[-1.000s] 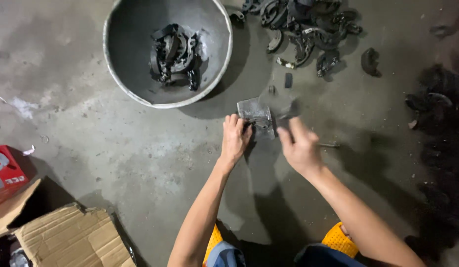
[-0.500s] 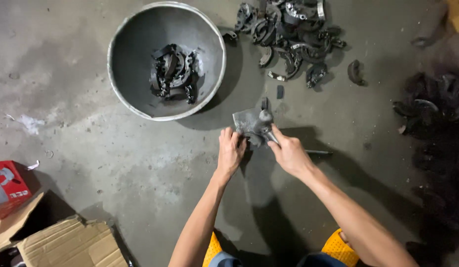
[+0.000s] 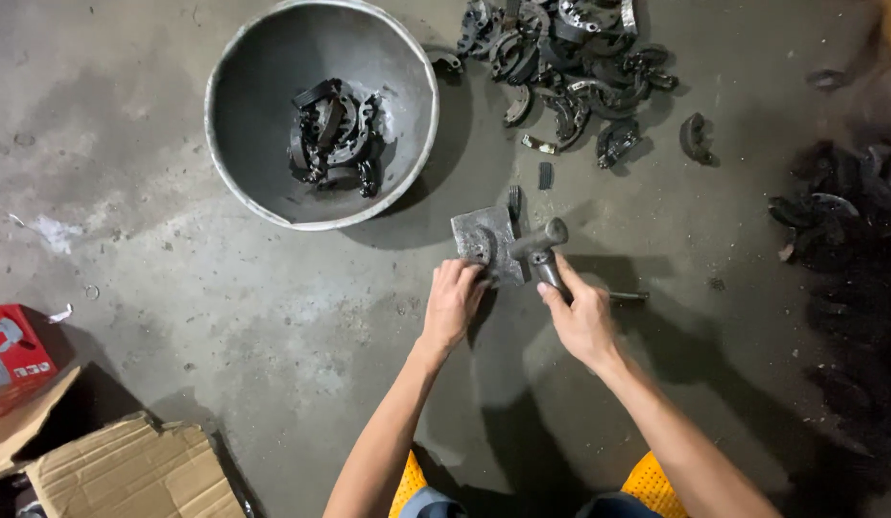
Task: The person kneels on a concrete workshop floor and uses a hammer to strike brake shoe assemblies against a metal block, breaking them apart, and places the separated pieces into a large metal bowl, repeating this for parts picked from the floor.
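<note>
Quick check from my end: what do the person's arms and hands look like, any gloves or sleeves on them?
Both arms are bare from hand to upper forearm: no sleeves in view. The left hand and right hand wear no gloves, and no watch, ring or band shows on either wrist. Near the bottom edge, bright yellow-orange clothing and a bit of blue-grey fabric show between the arms.

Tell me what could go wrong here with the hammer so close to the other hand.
1. The right hand grips a grey metal hammer just above the square grey metal block, while the left hand has its fingers on that block; a stray blow could hit them.
2. The block lies loose on the bare concrete floor and might shift when struck.
</note>
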